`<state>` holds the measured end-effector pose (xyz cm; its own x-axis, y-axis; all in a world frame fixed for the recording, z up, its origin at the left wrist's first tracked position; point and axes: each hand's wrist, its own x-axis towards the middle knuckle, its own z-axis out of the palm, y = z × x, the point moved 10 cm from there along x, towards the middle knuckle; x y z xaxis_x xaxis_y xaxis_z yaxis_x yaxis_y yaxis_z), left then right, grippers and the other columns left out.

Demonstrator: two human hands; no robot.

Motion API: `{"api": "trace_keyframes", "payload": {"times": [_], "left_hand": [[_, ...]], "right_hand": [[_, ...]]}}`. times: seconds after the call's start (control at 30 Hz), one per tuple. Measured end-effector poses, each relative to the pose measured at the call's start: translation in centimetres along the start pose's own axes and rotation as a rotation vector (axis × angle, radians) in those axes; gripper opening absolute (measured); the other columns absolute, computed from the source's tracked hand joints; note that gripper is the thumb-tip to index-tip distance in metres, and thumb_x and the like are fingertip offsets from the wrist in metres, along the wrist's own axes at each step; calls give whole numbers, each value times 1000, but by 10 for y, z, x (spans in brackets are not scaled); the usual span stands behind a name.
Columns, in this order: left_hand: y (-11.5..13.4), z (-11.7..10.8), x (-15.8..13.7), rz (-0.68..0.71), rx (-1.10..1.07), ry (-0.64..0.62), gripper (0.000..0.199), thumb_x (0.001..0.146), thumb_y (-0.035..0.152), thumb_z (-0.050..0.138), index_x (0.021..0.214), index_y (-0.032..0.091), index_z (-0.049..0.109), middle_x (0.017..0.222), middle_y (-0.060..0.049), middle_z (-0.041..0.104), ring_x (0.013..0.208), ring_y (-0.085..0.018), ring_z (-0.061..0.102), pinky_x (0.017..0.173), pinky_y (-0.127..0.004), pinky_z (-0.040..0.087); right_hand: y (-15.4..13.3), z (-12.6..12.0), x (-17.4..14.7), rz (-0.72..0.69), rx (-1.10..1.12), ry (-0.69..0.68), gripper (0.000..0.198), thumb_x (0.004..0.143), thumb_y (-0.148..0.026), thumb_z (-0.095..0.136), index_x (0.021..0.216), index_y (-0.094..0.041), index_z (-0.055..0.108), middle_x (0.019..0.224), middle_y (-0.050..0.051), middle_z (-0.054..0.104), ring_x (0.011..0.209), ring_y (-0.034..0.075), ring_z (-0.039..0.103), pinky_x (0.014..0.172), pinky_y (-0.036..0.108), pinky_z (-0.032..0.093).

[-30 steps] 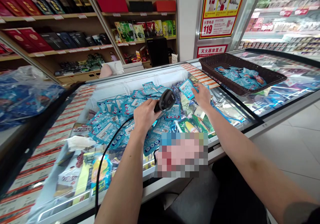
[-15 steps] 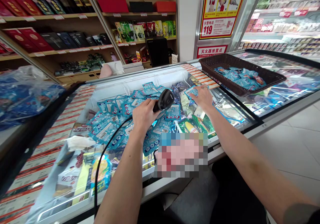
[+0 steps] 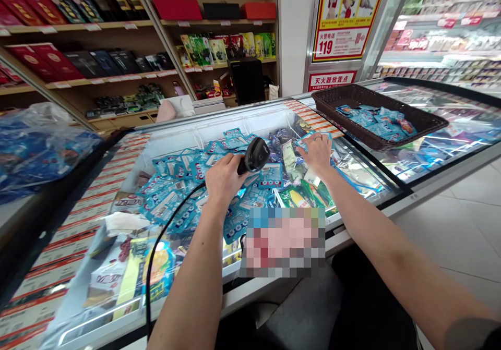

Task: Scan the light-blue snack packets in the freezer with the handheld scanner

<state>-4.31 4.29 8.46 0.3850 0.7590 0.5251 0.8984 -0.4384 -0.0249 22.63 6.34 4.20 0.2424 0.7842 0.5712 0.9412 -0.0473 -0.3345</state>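
Wall poster (image 3: 348, 19) with “119” beyond scanner (image 3: 257, 155) in left hand (image 3: 223, 182).

The central scanner (image 3: 257, 155) is black, the packets (image 3: 163, 206) at eight o'clock blue and white, the basket (image 3: 354, 127) towards three dark brown, the poster (image 3: 344, 37) at one yellow and red.

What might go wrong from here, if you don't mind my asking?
The cable of the scanner in the left hand runs past the pile of blue packets, so it might catch or drag some.

The packet at the right hand looks much like those in the pile, so they could get mixed up.
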Motion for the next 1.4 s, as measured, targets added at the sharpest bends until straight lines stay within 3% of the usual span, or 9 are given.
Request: {"api": "trace_keyframes", "payload": {"times": [0.17,0.33,0.43,0.63,0.73,0.97,1.17,1.3,1.4], "left_hand": [[-1,-1,0,-9,10,-6,39,81,48,47,110,24,58,100,-7,64,91,-24,58,61,-30,35],[-1,-1,0,-11,15,5,39,81,48,47,109,24,58,98,-7,64,90,-24,59,61,-30,35],[-1,-1,0,-8,17,6,38,81,47,47,110,24,58,98,-7,64,90,-24,59,61,-30,35],[-2,-1,0,-5,13,15,38,81,49,46,109,25,58,97,-6,64,89,-23,59,61,-30,35],[-3,0,0,-11,14,10,38,82,48,46,109,24,58,97,-7,64,88,-23,59,61,-30,34],[-3,1,0,-13,-5,-3,40,81,50,46,109,25,59,96,-7,64,89,-23,58,61,-29,34],[-4,3,0,-11,-13,11,40,81,52,47,108,25,58,96,-7,64,89,-23,58,62,-29,33],[-3,3,0,-4,-29,15,40,81,52,47,107,24,59,95,-7,64,88,-24,58,61,-29,32],[0,2,0,10,-28,9,39,81,51,47,106,24,59,93,-7,64,88,-23,58,60,-29,31]], "right_hand": [[-46,24,-11,-221,143,-284,53,79,-65,46,109,-25,63,105,9,58,106,27,48,93,45,35],[-69,35,-30,-384,183,-478,70,58,-72,62,117,-35,57,119,7,50,116,30,41,97,48,32],[-66,36,-29,-392,198,-476,68,60,-67,66,118,-34,56,121,7,49,116,29,42,97,47,33],[-53,39,-17,-328,197,-409,43,82,-43,55,122,-26,53,120,7,54,110,23,49,96,40,37],[-53,34,-15,-304,182,-341,42,88,-44,43,121,-20,54,117,9,57,108,22,51,96,37,37],[-58,36,-19,-317,70,-335,74,63,-74,56,109,-16,62,110,14,58,113,31,45,102,45,30],[-49,34,-15,-214,275,-370,68,66,-52,68,121,-19,48,109,9,59,102,26,53,90,40,40],[-38,32,-10,-122,389,-355,59,77,-37,58,131,-23,38,101,6,61,78,21,57,78,37,44],[-33,30,-5,-102,412,-291,51,81,-30,51,130,-23,41,102,6,61,77,21,57,79,37,44]]}}
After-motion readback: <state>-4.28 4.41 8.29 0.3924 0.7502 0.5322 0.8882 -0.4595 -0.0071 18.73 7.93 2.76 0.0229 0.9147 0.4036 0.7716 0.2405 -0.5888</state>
